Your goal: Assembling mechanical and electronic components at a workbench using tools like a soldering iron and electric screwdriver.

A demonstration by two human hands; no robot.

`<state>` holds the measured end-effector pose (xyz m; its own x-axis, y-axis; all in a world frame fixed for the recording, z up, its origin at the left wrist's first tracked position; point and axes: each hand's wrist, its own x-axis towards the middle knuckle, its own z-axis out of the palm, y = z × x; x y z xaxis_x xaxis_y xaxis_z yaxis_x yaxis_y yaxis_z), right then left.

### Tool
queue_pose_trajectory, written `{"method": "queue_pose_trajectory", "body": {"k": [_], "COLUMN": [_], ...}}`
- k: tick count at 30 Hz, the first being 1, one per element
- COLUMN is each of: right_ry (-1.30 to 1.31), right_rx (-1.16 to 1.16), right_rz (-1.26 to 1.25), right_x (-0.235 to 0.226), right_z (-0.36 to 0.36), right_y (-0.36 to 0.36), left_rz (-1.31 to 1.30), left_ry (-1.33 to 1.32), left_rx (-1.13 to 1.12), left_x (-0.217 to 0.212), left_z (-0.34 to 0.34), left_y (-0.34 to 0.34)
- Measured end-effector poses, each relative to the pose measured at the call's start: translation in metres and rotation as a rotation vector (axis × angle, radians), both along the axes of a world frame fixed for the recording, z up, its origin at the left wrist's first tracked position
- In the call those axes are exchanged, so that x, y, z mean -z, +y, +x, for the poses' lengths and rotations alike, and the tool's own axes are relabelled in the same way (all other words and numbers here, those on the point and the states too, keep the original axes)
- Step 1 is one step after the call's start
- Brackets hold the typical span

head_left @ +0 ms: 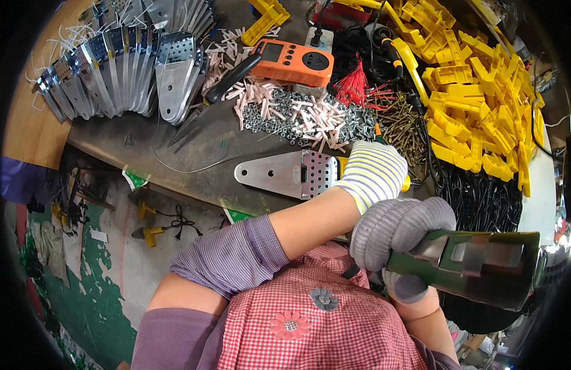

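Green power tool (476, 265) clenched in gray-gloved right hand (399, 231). 1 perforated metal plate (288, 174) flat on bench (106, 135), beside striped-gloved left hand (376, 171): over yellow part (342, 165), perhaps for steadying; finger closure hidden, can't tell. Metal fasteners (359, 123) heaped near, presumably for reach.

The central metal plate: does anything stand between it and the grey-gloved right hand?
Yes: between the metal plate and right hand, the striped-gloved left hand and bare left forearm block the straight path in this view.

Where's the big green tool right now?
In the head view, the green tool is at the right, in the lower half, held in the person's grey-gloved right hand, just below the bundle of black cords.
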<state>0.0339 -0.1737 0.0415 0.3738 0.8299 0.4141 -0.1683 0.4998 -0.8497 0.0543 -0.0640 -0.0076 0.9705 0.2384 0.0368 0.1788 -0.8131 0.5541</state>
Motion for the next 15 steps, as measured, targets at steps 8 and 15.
{"method": "queue_pose_trajectory", "body": {"k": [8,15], "right_ry": [-0.151,-0.321], "right_rx": [-0.064,-0.09], "right_rz": [-0.585,0.081], "right_x": [-0.039,-0.019], "right_z": [0.008,0.03], "right_y": [-0.05,-0.022], "left_rz": [0.04,0.107], "left_ry": [-0.09,-0.092], "left_rx": [-0.036,-0.075], "left_x": [0.005,0.006], "left_z": [0.0,0.0], "left_y": [-0.007,-0.014]}}
